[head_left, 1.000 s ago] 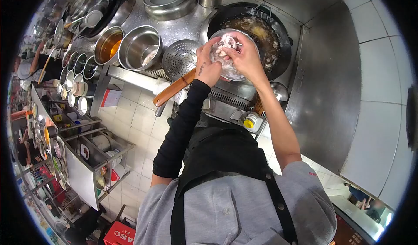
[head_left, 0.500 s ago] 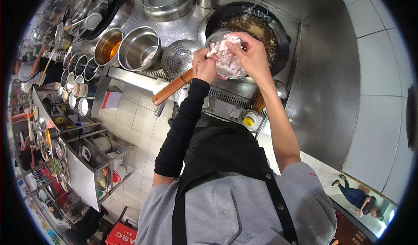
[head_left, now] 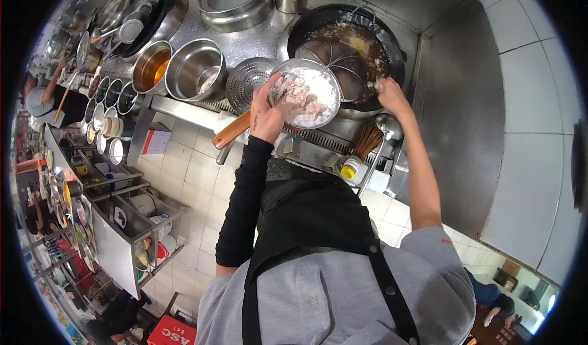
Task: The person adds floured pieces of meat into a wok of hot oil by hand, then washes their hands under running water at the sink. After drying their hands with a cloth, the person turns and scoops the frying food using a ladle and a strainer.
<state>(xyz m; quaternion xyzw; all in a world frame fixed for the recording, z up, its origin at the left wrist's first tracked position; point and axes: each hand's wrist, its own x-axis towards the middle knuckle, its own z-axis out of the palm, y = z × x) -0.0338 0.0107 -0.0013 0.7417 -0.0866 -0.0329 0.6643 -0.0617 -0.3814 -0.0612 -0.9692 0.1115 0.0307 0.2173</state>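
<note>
The right hand (head_left: pixel 395 98) is held at the right near part of the wok (head_left: pixel 395 49), its fingers bunched and pointed far and left toward the oil (head_left: pixel 362 37); a pale bit (head_left: pixel 377 86) shows at the tips, but whether it is gripped there or has been let go cannot be told. From those fingers the meat (head_left: pixel 299 100), or what appears to be meat, lies to the left and slightly nearer, in a bowl (head_left: pixel 338 95), with the near part of the wok seen between. The bowl is grasped by the left hand (head_left: pixel 267 113) at its left side, with the fingers set along the rim and the thumb on the near left part, so the meat is much closer to the left hand than to the right. No long axis is offered by the bowl, which is round; the pink pieces are heaped toward its left, and white powder is spread over its right. In view the near left edge of the wok is overlapped by the bowl, though whether the two touch cannot be made out. Just left of the bowl a strainer (head_left: pixel 246 80) is seen, its wooden handle (head_left: pixel 231 130) pointed near and left, beside the left wrist. A ladle (head_left: pixel 388 124) is placed nearer than the right hand.
</note>
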